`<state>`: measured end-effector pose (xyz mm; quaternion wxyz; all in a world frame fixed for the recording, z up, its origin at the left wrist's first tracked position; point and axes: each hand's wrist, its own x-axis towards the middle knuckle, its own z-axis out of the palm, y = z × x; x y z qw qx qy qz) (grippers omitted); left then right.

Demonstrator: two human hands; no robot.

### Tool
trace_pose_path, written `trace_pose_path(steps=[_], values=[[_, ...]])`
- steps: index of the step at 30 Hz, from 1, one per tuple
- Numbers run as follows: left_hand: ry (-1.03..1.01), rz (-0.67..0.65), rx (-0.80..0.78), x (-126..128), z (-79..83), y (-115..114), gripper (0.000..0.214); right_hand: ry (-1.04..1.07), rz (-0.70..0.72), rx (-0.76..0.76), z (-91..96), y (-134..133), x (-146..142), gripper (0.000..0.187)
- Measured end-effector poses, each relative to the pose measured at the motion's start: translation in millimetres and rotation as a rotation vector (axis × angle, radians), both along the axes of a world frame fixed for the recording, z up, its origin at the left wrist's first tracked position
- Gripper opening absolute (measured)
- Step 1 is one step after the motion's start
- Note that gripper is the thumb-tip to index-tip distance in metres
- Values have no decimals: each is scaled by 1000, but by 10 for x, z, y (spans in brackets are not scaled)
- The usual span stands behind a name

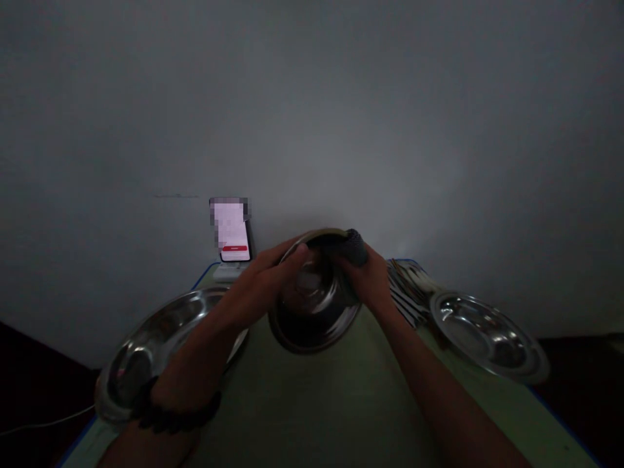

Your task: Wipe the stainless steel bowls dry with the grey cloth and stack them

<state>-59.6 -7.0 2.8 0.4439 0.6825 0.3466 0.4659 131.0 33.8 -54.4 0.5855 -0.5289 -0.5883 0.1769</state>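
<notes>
A round steel bowl (314,312) is tilted up in the middle of the green table (312,403), its inside facing me. My left hand (266,279) grips the bowl's left rim, fingers curled over the edge. My right hand (368,276) holds a dark scrubbing cloth (353,246) pressed against the bowl's upper right rim. A dark bead bracelet (170,416) circles my left wrist.
A steel compartment plate (151,351) lies at the left of the table, and another steel plate (487,335) at the right. Several pieces of cutlery (409,289) lie behind my right hand. A lit phone (233,231) stands against the grey wall. The room is dim.
</notes>
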Motion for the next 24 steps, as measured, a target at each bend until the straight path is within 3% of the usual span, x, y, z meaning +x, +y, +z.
trace_pose_path(steps=[5, 7, 9, 12, 16, 19, 21, 24], values=[[-177, 303, 174, 150, -101, 25, 45, 817, 240, -294, -247, -1, -426, 37], [-218, 428, 246, 210, -159, 44, 43, 1013, 339, -331, -276, -9, -537, 34], [-228, 458, 253, 215, -181, 71, 44, 1058, 359, -310, -256, 3, -525, 30], [-230, 349, 118, 103, -111, 102, 50, 871, 274, -207, -140, 32, -296, 28], [-49, 166, -45, -105, 36, 78, 41, 215, 183, -37, 127, -41, 37, 24], [157, 94, -20, -131, 63, 32, 33, -160, 168, 63, 288, -167, 93, 13], [191, 102, 28, -88, 51, 8, 31, -236, 132, 131, 318, -219, 67, 12], [135, 145, 67, -23, 43, -7, 33, -138, 23, 173, 243, -197, 20, 13]])
